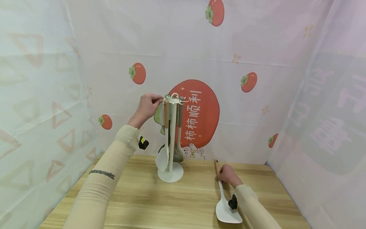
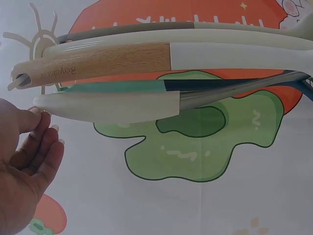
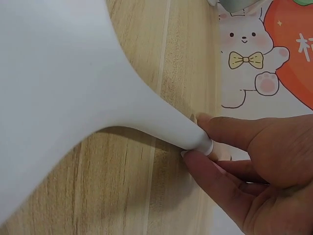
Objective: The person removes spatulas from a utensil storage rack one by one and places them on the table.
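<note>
At the top of the utensil rack (image 1: 172, 136), your left hand (image 1: 148, 105) pinches the tip of a white handle (image 2: 112, 106) between thumb and fingertips, the other fingers bent loosely below. Over the right part of the table (image 1: 137, 197), your right hand (image 1: 228, 175) grips the white spatula (image 1: 227, 211), thumb and fingers closed around it where the pale shank meets the wooden handle. Your spatula's handle end reaches the table's back edge, and its broad blade points toward the front; you cannot tell whether the blade rests fully flat on the wood.

Just beside the white handle you have a wooden handle (image 2: 112, 61) hanging on the rack, with a green handle (image 2: 122, 86) partly hidden behind. On the rack's other side hangs a grey handle (image 1: 180, 111). Low down, near the base, you can see a white utensil head (image 1: 163, 159) and a grey ladle bowl (image 1: 178, 158). Your rack stands upright on its round base (image 1: 170, 177), near the table's back edge and slightly left of that edge's middle.

Black devices sit at both your wrists, over cream sleeves (image 1: 94, 190). Behind the table's back edge, you face a printed backdrop (image 1: 120, 38) with red fruits and a white rabbit (image 3: 247, 36) wearing a yellow bow.
</note>
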### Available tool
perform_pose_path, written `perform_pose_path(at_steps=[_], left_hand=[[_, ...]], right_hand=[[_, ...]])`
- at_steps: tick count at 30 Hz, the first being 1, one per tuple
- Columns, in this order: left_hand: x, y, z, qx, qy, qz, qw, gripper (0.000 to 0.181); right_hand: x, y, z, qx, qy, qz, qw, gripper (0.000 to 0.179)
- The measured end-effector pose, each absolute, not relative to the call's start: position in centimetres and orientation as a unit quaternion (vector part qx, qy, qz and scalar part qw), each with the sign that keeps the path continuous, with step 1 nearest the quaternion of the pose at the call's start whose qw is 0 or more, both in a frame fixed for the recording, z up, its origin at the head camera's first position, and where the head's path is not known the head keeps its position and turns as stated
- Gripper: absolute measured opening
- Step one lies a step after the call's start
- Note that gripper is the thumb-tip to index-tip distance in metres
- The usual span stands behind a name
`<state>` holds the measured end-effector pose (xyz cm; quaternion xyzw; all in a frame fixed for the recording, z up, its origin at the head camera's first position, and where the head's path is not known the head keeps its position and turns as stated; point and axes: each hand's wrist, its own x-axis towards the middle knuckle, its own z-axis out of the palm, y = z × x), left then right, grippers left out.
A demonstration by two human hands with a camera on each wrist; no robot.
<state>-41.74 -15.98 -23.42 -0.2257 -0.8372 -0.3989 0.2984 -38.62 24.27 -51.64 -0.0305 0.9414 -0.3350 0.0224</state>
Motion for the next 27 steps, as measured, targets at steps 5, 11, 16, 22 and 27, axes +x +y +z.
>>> perform_pose_path(at_steps=[5,11,16,22,27], left_hand=[[-41.72,-15.88,-23.36,-0.225,-0.839,-0.397,0.297,0.024],[-41.71,-15.81,-23.24,-0.223,-0.84,-0.398,0.294,0.024],[-41.69,-15.84,-23.36,-0.219,-0.837,-0.411,0.287,0.024],[-41.79,-15.95,-23.62,-0.208,-0.837,-0.431,0.266,0.028],[-42.02,-16.15,-23.88,-0.205,-0.833,-0.451,0.249,0.032]], right_hand=[[-38.43,24.42,-51.5,-0.032,0.94,-0.34,0.024,0.023],[-38.26,24.33,-51.12,-0.026,0.939,-0.341,0.034,0.018],[-38.33,24.28,-51.25,-0.023,0.939,-0.341,0.033,0.018],[-38.44,24.29,-51.41,-0.025,0.942,-0.333,0.031,0.019],[-38.43,24.24,-51.15,-0.024,0.945,-0.325,0.039,0.025]])
